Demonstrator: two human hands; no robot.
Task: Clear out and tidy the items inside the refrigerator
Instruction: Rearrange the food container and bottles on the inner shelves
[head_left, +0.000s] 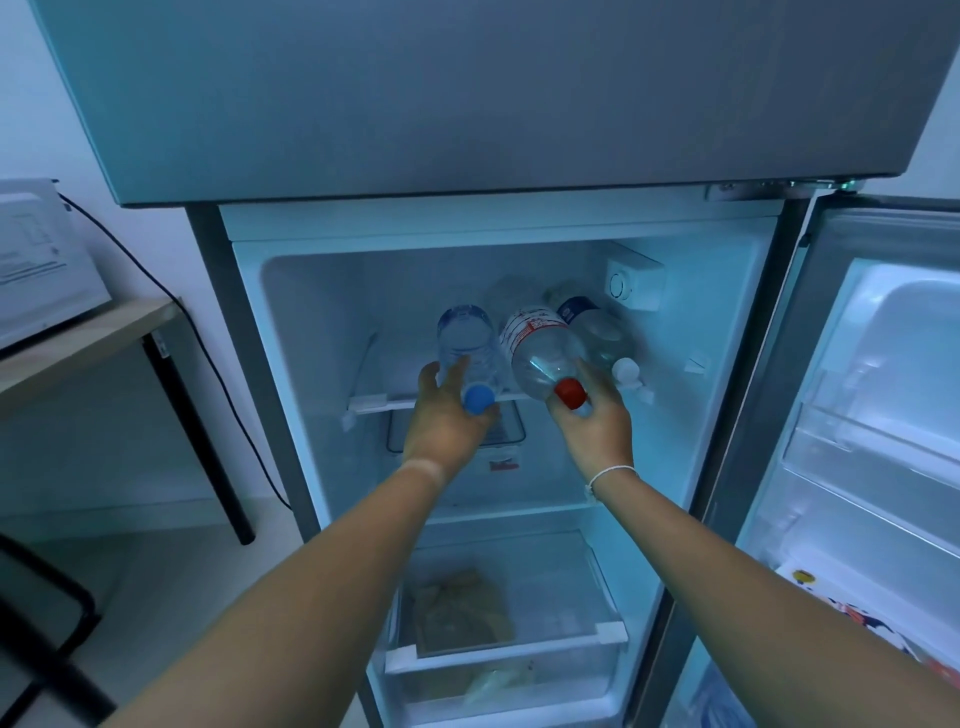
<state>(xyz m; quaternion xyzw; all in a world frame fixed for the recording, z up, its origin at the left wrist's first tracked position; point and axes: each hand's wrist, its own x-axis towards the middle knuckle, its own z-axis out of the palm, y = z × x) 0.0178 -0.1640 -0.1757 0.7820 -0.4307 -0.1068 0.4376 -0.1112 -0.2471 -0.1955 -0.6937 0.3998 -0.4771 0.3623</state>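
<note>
The open fridge (249, 312) holds three bottles lying on its top shelf (369, 401), long axes front to back, caps toward the person. The left hand (447, 415) grips the blue-capped bottle (467, 343) at its neck; the right hand (592, 421) grips the red-capped bottle (540, 345), whose red-and-white label is unreadable. A white-capped bottle (602, 332) lies just right. The bottom drawer (519, 660) contains a bag (457, 608).
</note>
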